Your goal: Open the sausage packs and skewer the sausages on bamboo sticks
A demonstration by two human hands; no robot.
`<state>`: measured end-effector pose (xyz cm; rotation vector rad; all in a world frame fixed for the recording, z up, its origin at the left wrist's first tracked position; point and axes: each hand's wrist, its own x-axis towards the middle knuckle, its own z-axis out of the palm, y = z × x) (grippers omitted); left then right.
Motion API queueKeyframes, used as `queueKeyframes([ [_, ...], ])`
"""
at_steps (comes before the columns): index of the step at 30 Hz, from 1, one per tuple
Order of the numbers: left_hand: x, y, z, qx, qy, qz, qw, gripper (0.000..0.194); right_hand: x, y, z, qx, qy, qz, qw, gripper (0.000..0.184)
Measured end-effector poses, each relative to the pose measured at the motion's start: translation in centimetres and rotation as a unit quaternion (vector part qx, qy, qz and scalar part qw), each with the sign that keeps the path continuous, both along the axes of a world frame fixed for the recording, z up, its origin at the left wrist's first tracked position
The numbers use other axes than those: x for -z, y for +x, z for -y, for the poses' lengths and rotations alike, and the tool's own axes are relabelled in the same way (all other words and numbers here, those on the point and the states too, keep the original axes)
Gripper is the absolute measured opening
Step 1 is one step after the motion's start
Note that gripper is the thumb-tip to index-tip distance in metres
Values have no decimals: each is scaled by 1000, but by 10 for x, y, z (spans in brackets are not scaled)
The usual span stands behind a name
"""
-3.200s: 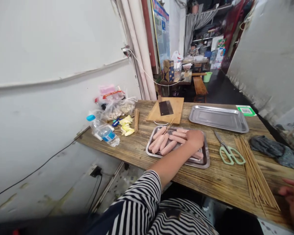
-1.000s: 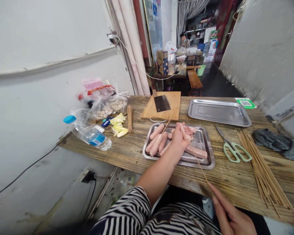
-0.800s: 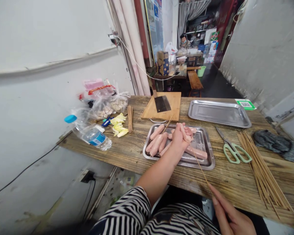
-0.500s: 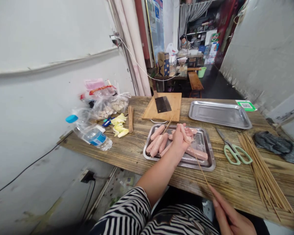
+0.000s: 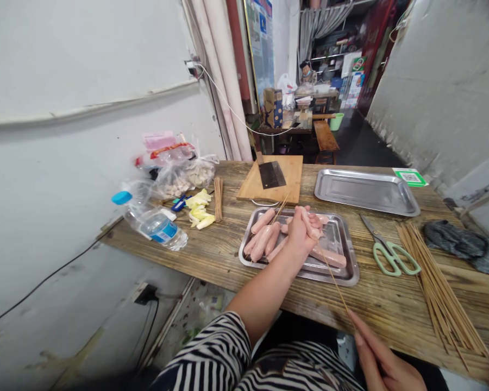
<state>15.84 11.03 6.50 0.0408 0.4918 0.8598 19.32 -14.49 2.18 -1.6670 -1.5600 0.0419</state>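
My left hand (image 5: 300,231) is closed round a pink sausage (image 5: 310,224), held just above a steel tray (image 5: 346,274) that carries several more sausages (image 5: 264,239). My right hand (image 5: 381,361), low at the near edge, pinches the back end of a thin bamboo skewer (image 5: 334,285). The skewer slants up to the left and its tip meets the lower end of the held sausage.
A bundle of skewers (image 5: 436,288) lies at right beside green-handled scissors (image 5: 387,252). Behind are a second steel tray (image 5: 367,190) and a cutting board (image 5: 277,182) with a cleaver (image 5: 271,172). A water bottle (image 5: 155,222), bags and yellow scraps sit left. A dark cloth (image 5: 460,244) lies far right.
About three seconds ago my left hand lay in the tray and my right was by the skewer pile. Since then a sausage was lifted and a skewer brought to it; in the last second almost nothing moved.
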Motion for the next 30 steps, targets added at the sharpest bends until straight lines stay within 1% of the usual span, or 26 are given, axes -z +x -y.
queueKeyframes([
  [4, 4, 1, -1, -17, 22, -6, 1000, 28, -1, 1, 0, 0, -5, 11, 1000, 38],
  [8, 6, 2, -1, -35, 45, -11, 998, 25, 2, 1, 1, -2, 0, 27, 1000, 42],
  [13, 6, 2, 0, -43, 42, -20, 998, 24, 9, 5, 5, -32, -2, 67, 997, 51],
  [18, 6, 2, -1, -37, 41, -15, 998, 27, 15, 8, 8, -35, -5, 85, 996, 54],
  [23, 5, 2, -1, -42, 41, -15, 998, 26, 16, 8, 6, -37, 0, 95, 995, 55],
  [30, 1, 2, 1, -32, 35, -17, 999, 25, 14, 8, 5, -35, -8, 106, 994, 54],
])
